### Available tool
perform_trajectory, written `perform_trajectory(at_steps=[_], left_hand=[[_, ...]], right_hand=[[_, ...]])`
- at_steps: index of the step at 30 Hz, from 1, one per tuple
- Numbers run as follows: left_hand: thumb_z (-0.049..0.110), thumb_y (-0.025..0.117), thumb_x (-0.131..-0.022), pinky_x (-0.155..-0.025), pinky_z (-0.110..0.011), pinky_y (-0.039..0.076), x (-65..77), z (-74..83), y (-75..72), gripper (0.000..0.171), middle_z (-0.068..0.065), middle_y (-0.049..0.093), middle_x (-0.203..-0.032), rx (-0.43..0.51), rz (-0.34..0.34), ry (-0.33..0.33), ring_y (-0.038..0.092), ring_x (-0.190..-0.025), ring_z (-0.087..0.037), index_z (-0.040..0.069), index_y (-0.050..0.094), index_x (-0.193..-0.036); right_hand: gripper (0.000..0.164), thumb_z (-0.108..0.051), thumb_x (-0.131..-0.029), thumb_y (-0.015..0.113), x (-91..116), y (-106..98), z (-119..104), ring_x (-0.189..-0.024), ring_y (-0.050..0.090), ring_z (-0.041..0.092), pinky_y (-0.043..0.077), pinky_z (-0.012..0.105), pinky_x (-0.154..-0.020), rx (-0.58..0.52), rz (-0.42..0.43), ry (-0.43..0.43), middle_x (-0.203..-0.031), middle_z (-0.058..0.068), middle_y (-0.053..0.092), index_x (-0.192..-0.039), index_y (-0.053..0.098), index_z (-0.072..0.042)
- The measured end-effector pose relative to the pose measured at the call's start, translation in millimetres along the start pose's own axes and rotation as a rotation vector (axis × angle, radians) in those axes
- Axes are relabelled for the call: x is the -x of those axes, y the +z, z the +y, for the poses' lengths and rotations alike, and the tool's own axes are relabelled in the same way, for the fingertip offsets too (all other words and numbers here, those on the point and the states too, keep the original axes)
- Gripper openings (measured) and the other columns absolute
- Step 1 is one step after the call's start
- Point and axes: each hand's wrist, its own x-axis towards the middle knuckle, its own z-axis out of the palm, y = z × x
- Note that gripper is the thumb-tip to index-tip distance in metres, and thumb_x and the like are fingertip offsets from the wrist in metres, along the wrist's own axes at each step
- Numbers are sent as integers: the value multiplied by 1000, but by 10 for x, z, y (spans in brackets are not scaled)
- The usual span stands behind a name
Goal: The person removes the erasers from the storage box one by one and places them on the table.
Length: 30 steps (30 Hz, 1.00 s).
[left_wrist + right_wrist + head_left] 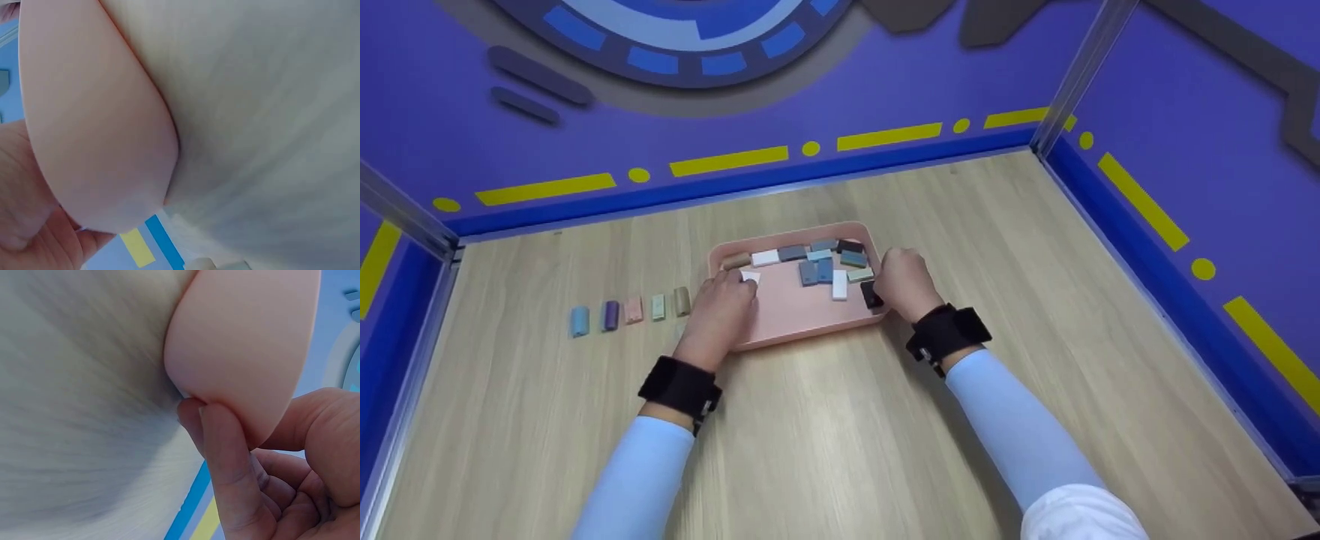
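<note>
A shallow pink tray (787,330) with rounded corners lies on the wooden table, both of my hands at its short sides. My left hand (721,311) grips the left wall; its wrist view shows the hand (42,225) at the tray's outer wall (107,124). On the opposite side my right hand (906,281) pinches the wall, with fingertips (222,433) against the outside of the tray (242,343). Inside it lie several small blocks, among them a white block (840,285), a grey block (808,273) and a black block (871,295) beside my right hand.
Left of the tray several small pieces stand in a row: a light blue piece (579,321), a purple piece (610,316), a pink piece (634,309), a pale green piece (658,307) and a tan piece (682,301). Blue-purple panels (750,135) border the table.
</note>
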Motion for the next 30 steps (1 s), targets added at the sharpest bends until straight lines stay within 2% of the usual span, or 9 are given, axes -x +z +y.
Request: perform_trajectory(at_steps=[5, 10, 13, 17, 21, 24, 27, 30], left_hand=[[8, 58, -87, -74, -40, 47, 58, -50, -50, 9, -10, 58, -91, 110, 27, 38, 56, -85, -26, 7, 66, -92], [16, 64, -83, -78, -35, 47, 137, -98, -113, 14, -4, 56, -96, 308, 62, 16, 53, -89, -18, 11, 62, -97], [16, 65, -83, -78, -34, 48, 182, -125, -165, 19, -2, 57, -98, 394, 110, 1, 55, -89, -16, 12, 58, -100], [17, 61, -85, -76, -34, 49, 238, -181, -258, 22, -2, 58, -98, 444, 199, -40, 58, -87, -16, 13, 55, -106], [19, 60, -86, -76, -34, 51, 296, -278, -350, 24, -4, 60, -98, 474, 282, -142, 59, -88, -16, 12, 57, -109], [23, 61, -87, -77, -35, 53, 354, -369, -403, 28, -6, 63, -101, 474, 315, -249, 62, -90, -18, 11, 60, -112], [25, 61, -86, -75, -38, 53, 433, -475, -427, 33, -10, 66, -102, 482, 324, -360, 63, -90, -21, 7, 62, -114], [25, 62, -84, -72, -40, 52, 506, -579, -406, 35, -13, 67, -97, 521, 305, -488, 63, -85, -24, 3, 64, -111]], right_hand=[[13, -1, -71, 57, -8, -1, 5, -56, 42, 15, 37, 27, -48, 6, 18, -18, -61, 2, 53, -60, 58, -7], [11, -1, -70, 58, -7, 2, -4, -56, 41, 15, 36, 27, -48, 5, 16, -19, -62, 1, 52, -61, 58, -7], [6, -2, -72, 59, -7, 7, -11, -58, 43, 16, 37, 28, -50, 5, 0, 3, -66, 3, 56, -67, 62, -5], [4, -2, -73, 61, -9, 19, -13, -60, 46, 17, 38, 28, -51, -2, -20, 26, -70, 5, 59, -72, 64, -5], [5, -1, -74, 60, -3, 23, -16, -59, 47, 16, 38, 27, -50, -4, -25, 34, -69, 4, 59, -73, 64, -5], [5, -1, -74, 60, -1, 24, -20, -58, 47, 15, 37, 27, -48, -9, -25, 39, -68, 3, 58, -73, 64, -5], [5, -1, -73, 61, -4, 23, -29, -57, 47, 16, 37, 27, -48, -15, -23, 35, -67, 3, 57, -73, 64, -5], [5, -1, -73, 61, -8, 16, -23, -58, 47, 16, 37, 27, -48, -9, -16, 27, -67, 3, 57, -71, 63, -5]])
